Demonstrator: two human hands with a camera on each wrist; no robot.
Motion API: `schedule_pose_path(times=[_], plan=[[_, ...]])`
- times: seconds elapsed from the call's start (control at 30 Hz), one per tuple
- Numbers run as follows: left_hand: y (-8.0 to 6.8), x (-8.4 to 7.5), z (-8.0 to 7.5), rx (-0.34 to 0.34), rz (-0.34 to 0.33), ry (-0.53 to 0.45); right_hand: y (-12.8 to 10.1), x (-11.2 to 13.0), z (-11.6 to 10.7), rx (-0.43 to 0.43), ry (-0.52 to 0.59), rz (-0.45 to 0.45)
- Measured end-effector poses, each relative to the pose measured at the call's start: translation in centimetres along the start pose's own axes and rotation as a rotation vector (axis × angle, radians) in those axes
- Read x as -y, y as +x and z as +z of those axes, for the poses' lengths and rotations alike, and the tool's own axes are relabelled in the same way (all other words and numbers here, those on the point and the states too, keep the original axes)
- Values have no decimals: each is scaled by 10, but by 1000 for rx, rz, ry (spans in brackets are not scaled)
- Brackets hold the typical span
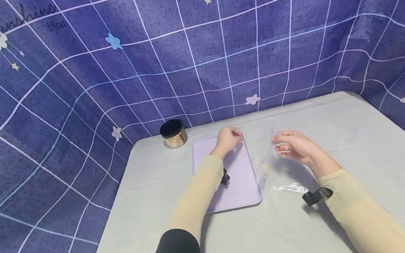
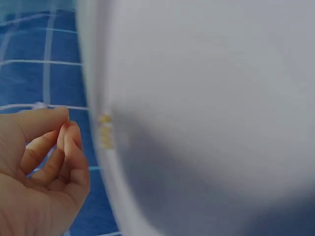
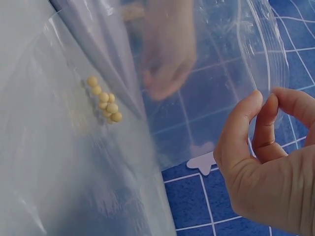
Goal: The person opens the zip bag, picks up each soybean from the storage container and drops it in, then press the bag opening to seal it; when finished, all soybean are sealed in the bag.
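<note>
Hanging at frame centre between both hands, the clear plastic bag is pinched at its upper edge by the right hand, long axis vertical, yellow beads inside, while the left hand, fingers curled, pinches its left edge above the lilac tray.

We record a pale grey tabletop under a cloth of the same plain shade. On it we note a lilac tray, unpatterned. We find the bag clear and colourless, showing yellow-beige beads through its wall. We log a jar with a glossy black lid and speckled gold-brown contents. The backdrop is deep purple-blue, mottled, crossed by a grid of white and light blue lines, with scattered pink, white and blue stars, a white flower and dark script lettering. Both sleeves are cream; the wrist straps are black.
</note>
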State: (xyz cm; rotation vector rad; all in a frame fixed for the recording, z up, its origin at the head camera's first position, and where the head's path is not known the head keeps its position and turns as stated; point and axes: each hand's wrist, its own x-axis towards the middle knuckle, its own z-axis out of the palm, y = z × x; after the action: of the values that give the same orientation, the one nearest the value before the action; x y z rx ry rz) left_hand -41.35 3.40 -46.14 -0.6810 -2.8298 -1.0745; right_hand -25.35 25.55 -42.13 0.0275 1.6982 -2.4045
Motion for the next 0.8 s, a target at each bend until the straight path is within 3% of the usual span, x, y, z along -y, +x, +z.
schedule_pose_path(times=[0.2,0.43,0.63,0.7,0.8], plan=[[-20,-40,-26,20,130,-131,-1,1,1,2,-2,4],[-60,-92,-43,132,337,-168,-1,1,1,5,-4,4],[-72,-100,-36,189,421,-63,-2,2,3,18,-18,-8],[-71,-98,-36,161,420,-65,-2,2,4,23,-18,-7],[-64,-91,-42,59,395,-128,-2,2,5,25,-5,-5]])
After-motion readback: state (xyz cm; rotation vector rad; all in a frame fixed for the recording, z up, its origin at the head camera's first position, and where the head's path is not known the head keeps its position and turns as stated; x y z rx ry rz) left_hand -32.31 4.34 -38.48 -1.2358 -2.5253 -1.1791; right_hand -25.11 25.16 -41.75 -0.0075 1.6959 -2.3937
